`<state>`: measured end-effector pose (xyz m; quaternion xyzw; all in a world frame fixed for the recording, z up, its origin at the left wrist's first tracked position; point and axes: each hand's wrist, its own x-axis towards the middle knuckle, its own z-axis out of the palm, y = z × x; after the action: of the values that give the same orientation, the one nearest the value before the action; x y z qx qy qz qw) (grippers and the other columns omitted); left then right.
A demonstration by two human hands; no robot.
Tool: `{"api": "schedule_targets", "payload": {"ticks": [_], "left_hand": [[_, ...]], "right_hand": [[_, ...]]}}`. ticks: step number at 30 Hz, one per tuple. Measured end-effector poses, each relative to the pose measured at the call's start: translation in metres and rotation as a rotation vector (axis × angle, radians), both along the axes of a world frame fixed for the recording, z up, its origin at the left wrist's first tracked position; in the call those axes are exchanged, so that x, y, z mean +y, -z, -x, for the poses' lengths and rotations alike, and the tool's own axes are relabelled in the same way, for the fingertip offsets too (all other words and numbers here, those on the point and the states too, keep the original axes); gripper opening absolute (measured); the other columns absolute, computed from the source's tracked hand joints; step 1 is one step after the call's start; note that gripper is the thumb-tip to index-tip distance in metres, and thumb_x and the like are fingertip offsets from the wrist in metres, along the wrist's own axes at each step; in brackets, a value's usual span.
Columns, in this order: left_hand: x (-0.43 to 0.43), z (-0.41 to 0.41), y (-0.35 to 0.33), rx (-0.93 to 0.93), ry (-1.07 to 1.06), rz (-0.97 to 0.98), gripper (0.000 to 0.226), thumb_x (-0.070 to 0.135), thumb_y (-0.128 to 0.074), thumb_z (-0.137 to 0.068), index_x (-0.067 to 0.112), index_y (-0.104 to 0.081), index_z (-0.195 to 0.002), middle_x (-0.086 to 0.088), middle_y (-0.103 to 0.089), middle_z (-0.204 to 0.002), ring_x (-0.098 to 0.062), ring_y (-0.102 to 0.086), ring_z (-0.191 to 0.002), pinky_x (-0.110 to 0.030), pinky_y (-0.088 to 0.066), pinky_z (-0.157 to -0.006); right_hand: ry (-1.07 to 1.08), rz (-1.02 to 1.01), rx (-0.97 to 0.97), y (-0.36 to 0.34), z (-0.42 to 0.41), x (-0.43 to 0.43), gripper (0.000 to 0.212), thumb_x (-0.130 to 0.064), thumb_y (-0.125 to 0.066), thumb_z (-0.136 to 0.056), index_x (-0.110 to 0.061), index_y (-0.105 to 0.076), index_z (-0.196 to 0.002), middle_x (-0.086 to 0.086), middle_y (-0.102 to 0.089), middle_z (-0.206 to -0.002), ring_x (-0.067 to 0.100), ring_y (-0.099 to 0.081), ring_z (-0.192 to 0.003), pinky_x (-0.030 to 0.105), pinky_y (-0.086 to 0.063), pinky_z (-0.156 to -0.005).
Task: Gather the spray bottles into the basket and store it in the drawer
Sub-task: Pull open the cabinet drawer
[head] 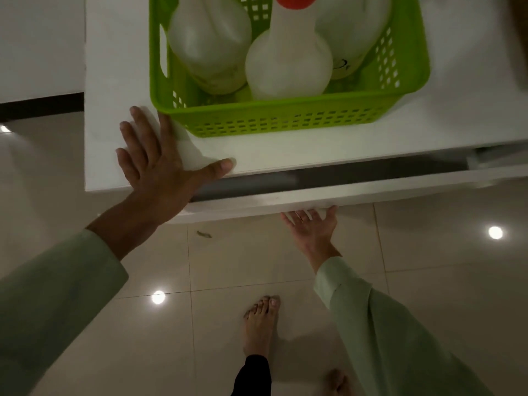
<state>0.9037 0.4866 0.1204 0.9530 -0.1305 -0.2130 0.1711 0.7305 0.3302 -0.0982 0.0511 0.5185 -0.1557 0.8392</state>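
Head view: spray bottles [288, 67] sat in green basket [285, 121] on cabinet top [120, 81]; left hand [160, 164] splayed flat beside it, right hand [311, 227] fingers hooked under barely open drawer [314, 195]. Next, likely: pull wider

Three spray bottles [288, 64] stand in the basket [285, 121] on the countertop [120, 81] — the drawer [343, 192] just below its front edge.
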Motion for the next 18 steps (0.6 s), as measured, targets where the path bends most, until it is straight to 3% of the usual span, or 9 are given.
{"api": "schedule_targets", "payload": {"ticks": [4,6,7,9,11,13,15,18], "left_hand": [[0.014,0.066,0.002,-0.296,0.012,0.393,0.083,0.054,-0.061,-0.091,0.017,-0.022,-0.155,-0.007,-0.005,-0.167,-0.024,-0.002,-0.155,-0.048,-0.014,-0.126],[0.020,0.104,0.008,-0.304,0.155,0.410,0.064,0.044,-0.058,-0.096,0.017,-0.034,-0.148,-0.005,-0.024,-0.159,-0.022,-0.021,-0.150,-0.043,-0.026,-0.122],[0.023,0.120,0.011,-0.272,0.236,0.369,0.058,0.044,-0.056,-0.097,0.017,-0.039,-0.146,-0.006,-0.031,-0.155,-0.021,-0.028,-0.147,-0.040,-0.027,-0.121],[0.028,0.140,0.019,-0.240,0.370,0.235,0.052,0.043,-0.053,-0.099,0.015,-0.046,-0.142,-0.007,-0.046,-0.146,-0.021,-0.039,-0.140,-0.040,-0.025,-0.122],[0.031,0.148,0.021,-0.267,0.420,0.152,0.044,0.038,-0.053,-0.099,0.014,-0.052,-0.136,-0.007,-0.057,-0.135,-0.023,-0.049,-0.129,-0.039,-0.028,-0.118],[0.032,0.151,0.021,-0.297,0.415,0.132,0.034,0.032,-0.052,-0.100,0.015,-0.057,-0.128,-0.005,-0.063,-0.124,-0.024,-0.056,-0.117,-0.036,-0.034,-0.107],[0.032,0.153,0.018,-0.321,0.409,0.123,0.025,0.025,-0.054,-0.100,0.015,-0.061,-0.122,-0.005,-0.067,-0.115,-0.025,-0.060,-0.108,-0.036,-0.037,-0.100],[0.031,0.158,0.013,-0.323,0.398,0.107,0.023,0.020,-0.053,-0.098,0.014,-0.063,-0.118,-0.005,-0.069,-0.110,-0.025,-0.062,-0.102,-0.037,-0.040,-0.097]], "right_hand": [[-0.115,0.034,0.130,-0.023,0.024,0.007,0.054,-0.045,-0.038,-0.108,-0.007,-0.038,-0.146,0.029,-0.046,-0.145,0.047,-0.053,-0.128,0.061,-0.043,-0.111],[-0.281,0.191,0.267,-0.047,0.041,0.016,0.029,-0.025,-0.046,-0.108,-0.007,-0.048,-0.131,0.026,-0.053,-0.132,0.043,-0.060,-0.113,0.052,-0.053,-0.100],[-0.395,0.354,0.347,-0.063,0.052,0.022,0.018,-0.017,-0.051,-0.106,-0.009,-0.055,-0.121,0.022,-0.059,-0.123,0.039,-0.064,-0.106,0.048,-0.058,-0.092],[-0.595,0.886,0.505,-0.098,0.078,0.036,0.010,-0.012,-0.057,-0.101,-0.018,-0.064,-0.104,0.008,-0.068,-0.106,0.030,-0.069,-0.096,0.040,-0.061,-0.079],[-0.705,1.543,0.572,-0.131,0.101,0.043,0.011,-0.015,-0.058,-0.098,-0.023,-0.065,-0.102,-0.003,-0.066,-0.103,0.017,-0.065,-0.095,0.027,-0.056,-0.081],[-0.806,2.014,0.601,-0.154,0.112,0.040,0.017,-0.015,-0.060,-0.095,-0.015,-0.066,-0.111,0.000,-0.063,-0.110,0.016,-0.057,-0.104,0.021,-0.045,-0.092],[-0.942,2.208,0.683,-0.170,0.118,0.033,0.026,-0.008,-0.067,-0.090,-0.007,-0.068,-0.116,0.011,-0.065,-0.111,0.028,-0.057,-0.107,0.032,-0.042,-0.097],[-1.042,2.320,0.793,-0.185,0.128,0.028,0.037,-0.003,-0.074,-0.083,-0.004,-0.069,-0.120,0.019,-0.063,-0.111,0.034,-0.052,-0.110,0.041,-0.039,-0.098]]}}
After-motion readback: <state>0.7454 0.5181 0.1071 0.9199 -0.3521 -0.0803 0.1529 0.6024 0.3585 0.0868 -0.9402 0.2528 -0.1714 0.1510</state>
